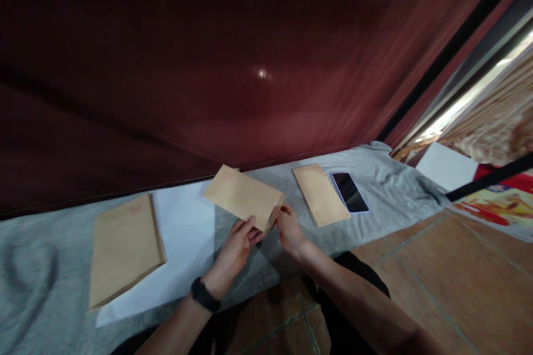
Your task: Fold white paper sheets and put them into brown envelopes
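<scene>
Both hands hold one brown paper envelope (245, 193) over the grey cloth. My left hand (239, 244) grips its lower edge, thumb on top and fingers underneath. At the envelope's right end, my right hand (288, 227) pinches the flap, which looks partly folded. A stack of brown envelopes (125, 247) lies to the left, on white paper (183, 238). To the right of my hands is a smaller pile of envelopes (321, 195).
A phone (350, 193) with a dark screen lies beside the right pile on the grey cloth (387, 188). A dark red panel (250, 66) rises behind. A white box (447, 166) and colourful packaging (499, 199) are at far right, near the tiled floor (458, 272).
</scene>
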Motion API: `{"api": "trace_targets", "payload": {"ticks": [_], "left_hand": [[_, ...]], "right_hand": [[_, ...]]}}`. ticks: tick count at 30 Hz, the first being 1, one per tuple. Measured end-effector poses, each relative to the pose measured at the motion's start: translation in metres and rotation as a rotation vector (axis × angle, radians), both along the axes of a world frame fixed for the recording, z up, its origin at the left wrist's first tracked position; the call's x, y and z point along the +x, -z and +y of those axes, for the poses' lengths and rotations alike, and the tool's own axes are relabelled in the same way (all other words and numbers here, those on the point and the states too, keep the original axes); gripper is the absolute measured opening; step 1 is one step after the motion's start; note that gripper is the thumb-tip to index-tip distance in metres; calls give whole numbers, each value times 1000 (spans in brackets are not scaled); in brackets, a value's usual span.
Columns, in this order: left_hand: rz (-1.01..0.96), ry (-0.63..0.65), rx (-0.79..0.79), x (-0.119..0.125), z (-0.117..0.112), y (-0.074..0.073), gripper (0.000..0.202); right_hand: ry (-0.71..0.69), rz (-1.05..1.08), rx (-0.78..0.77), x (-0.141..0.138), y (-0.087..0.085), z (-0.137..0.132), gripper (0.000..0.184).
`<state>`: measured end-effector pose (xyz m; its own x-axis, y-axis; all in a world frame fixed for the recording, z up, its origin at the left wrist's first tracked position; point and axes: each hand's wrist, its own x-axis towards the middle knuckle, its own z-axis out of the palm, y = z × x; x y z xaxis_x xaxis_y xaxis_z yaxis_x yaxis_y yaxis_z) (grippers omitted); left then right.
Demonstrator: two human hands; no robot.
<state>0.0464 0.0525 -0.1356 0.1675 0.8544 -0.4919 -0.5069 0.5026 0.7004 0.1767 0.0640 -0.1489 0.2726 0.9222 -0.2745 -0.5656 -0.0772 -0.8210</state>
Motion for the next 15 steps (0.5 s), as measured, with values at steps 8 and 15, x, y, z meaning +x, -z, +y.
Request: {"api": "trace_targets", "payload": {"ticks": [8, 15], "left_hand": [[28, -11, 13, -4, 2, -4, 28], [66, 9, 32, -3, 0, 0, 29]], "right_hand": [[-113, -87, -8, 7, -8, -9, 23], [-82, -135, -53, 7, -10, -14, 23]]}}
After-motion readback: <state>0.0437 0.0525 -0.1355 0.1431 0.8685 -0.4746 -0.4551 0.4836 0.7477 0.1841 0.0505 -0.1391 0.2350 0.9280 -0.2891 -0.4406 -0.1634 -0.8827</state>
